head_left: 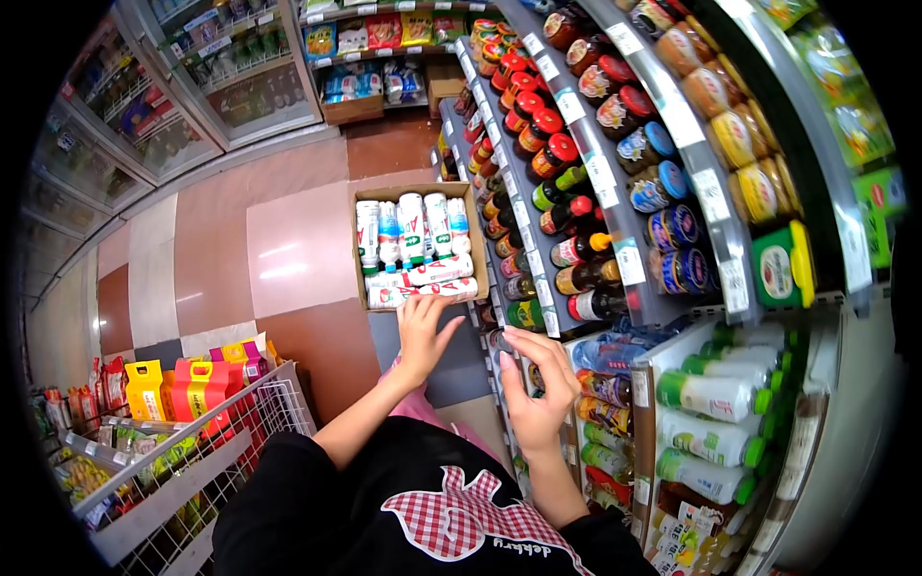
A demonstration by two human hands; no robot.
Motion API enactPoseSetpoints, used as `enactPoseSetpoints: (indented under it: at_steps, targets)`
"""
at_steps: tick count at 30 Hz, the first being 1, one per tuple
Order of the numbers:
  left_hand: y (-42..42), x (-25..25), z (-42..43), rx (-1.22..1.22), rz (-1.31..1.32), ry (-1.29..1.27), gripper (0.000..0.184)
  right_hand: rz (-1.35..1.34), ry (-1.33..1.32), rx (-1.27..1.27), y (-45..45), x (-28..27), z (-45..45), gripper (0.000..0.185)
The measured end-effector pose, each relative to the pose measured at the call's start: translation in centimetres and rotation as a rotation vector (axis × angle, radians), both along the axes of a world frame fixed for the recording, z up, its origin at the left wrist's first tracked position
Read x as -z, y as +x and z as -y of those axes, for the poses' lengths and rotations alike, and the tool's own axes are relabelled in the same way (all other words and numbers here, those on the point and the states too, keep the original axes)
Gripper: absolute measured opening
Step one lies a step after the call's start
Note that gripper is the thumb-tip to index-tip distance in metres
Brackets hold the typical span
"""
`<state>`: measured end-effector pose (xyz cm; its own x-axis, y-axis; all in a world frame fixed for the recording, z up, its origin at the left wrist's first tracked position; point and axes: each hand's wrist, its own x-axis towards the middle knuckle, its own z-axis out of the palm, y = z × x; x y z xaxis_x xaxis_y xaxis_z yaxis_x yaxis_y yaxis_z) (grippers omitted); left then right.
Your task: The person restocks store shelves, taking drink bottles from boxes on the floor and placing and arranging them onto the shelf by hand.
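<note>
A cardboard box full of white bottles with red and green print stands in front of me. Several bottles are upright at the back, and others lie flat along the near side. My left hand is over the near edge of the box, fingers spread, its fingertips close to the lying bottles. Whether they touch is unclear. My right hand is raised to the right of the box, beside the shelves, with thumb and fingers apart and nothing seen between them.
Shelves of sauce jars rise along the right, with bottled drinks at the lower right. A wire rack with packaged goods is at the lower left. Glass-door coolers line the upper left, beyond the tiled floor.
</note>
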<state>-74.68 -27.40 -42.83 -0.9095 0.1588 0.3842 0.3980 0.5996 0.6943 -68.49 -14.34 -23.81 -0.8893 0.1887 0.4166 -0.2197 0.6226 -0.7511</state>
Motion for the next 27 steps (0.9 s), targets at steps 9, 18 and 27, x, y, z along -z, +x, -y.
enactPoseSetpoints:
  at_steps: [9,18,27]
  targets:
    - [-4.5,18.0,1.8,-0.098,0.542,-0.389,0.041,0.208,-0.06,0.038,-5.4,5.4,1.9,0.023]
    - [-8.3,29.2,2.8,-0.044,1.078,-0.405,0.056,0.36,-0.126,0.078,-7.2,8.3,2.5,0.024]
    - [-9.0,37.2,2.9,-0.166,1.355,0.057,0.046,0.439,-0.181,0.148,-7.2,10.0,2.2,0.027]
